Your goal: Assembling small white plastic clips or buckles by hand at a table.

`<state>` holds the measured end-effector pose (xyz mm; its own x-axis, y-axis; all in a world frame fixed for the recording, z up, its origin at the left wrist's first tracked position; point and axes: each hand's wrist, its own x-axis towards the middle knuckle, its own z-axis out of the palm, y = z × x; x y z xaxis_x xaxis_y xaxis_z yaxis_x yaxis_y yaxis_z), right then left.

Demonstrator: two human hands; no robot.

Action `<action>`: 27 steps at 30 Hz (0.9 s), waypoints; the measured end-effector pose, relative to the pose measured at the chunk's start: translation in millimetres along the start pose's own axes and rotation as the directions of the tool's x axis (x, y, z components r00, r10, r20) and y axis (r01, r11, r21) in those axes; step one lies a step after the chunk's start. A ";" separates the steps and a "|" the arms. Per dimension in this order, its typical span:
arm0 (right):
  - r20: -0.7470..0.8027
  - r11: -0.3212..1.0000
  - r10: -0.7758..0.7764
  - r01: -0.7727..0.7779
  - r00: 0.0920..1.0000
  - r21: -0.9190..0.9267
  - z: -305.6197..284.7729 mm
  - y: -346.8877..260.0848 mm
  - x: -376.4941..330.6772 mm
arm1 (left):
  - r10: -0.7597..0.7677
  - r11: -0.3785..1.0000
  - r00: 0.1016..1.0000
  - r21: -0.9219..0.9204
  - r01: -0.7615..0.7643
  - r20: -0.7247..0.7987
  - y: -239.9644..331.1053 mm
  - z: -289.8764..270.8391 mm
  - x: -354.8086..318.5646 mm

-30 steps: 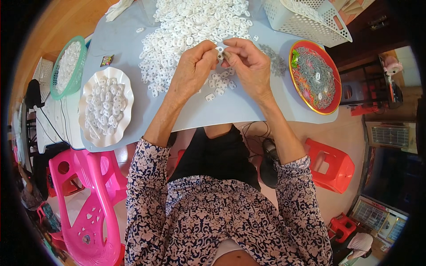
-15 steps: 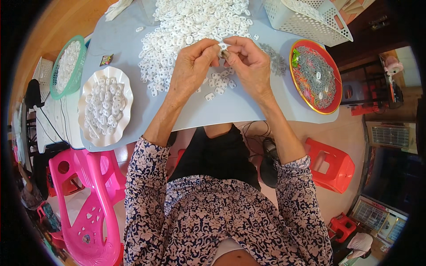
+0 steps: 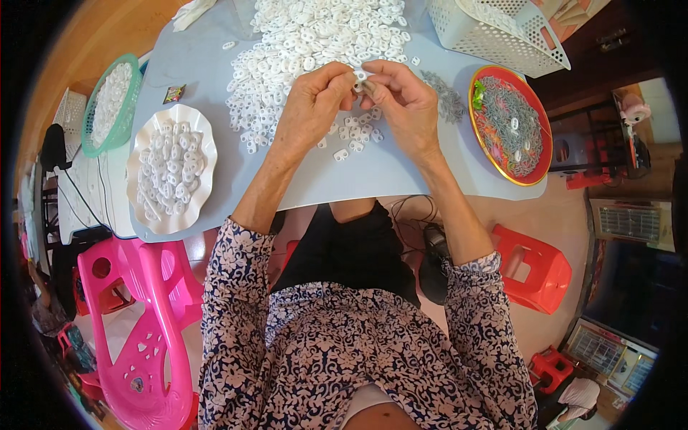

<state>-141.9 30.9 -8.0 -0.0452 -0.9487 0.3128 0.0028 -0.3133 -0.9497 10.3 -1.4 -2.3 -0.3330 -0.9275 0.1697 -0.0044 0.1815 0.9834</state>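
Fingertips meet over the near edge of a heap of small white two-holed plastic pieces [image 3: 322,46]. My left hand [image 3: 314,100] pinches one such white piece [image 3: 360,76] between thumb and forefinger. My right hand [image 3: 408,104] is closed in a pinch right against that piece. A small dull object, perhaps a thumb cover, shows at its thumb tip, but whether another part is in these fingers I cannot make out. Beneath the hands lie several loose white pieces [image 3: 355,132]. Small grey parts [image 3: 446,97] are heaped just right of my right hand.
A wavy-edged white dish [image 3: 172,223] of white pieces stands at left, beside a green basket [image 3: 129,107]. At right are a red gold-rimmed tray [image 3: 546,136] of grey parts and a white perforated basket [image 3: 494,50]. A pink chair [image 3: 136,387] and red stool [image 3: 537,272] flank me.
Both hands stay nearly in place. The white piece between the fingertips is turned slightly and shows more plainly; the right thumb has shifted a little.
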 end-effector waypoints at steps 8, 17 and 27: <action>0.043 0.970 -0.079 0.087 0.996 -0.227 1.5 4.2 0.1 | -0.008 1.000 0.999 0.015 0.007 0.047 -1.3 -2.7 0.6; 0.045 0.873 -0.244 0.240 0.969 -0.424 3.8 -2.0 -0.4 | -0.013 1.000 0.999 -0.007 0.013 0.042 1.8 1.5 -1.8; 0.067 0.838 -0.253 0.253 0.965 -0.484 1.5 -2.7 -1.9 | -0.064 0.997 0.996 0.043 0.062 0.063 1.2 5.0 -4.7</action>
<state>-140.3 33.6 -6.0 0.0225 -0.8390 0.5436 -0.4923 -0.4825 -0.7244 7.1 4.8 -2.2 -0.3905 -0.9150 0.1017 -0.0659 0.1379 0.9883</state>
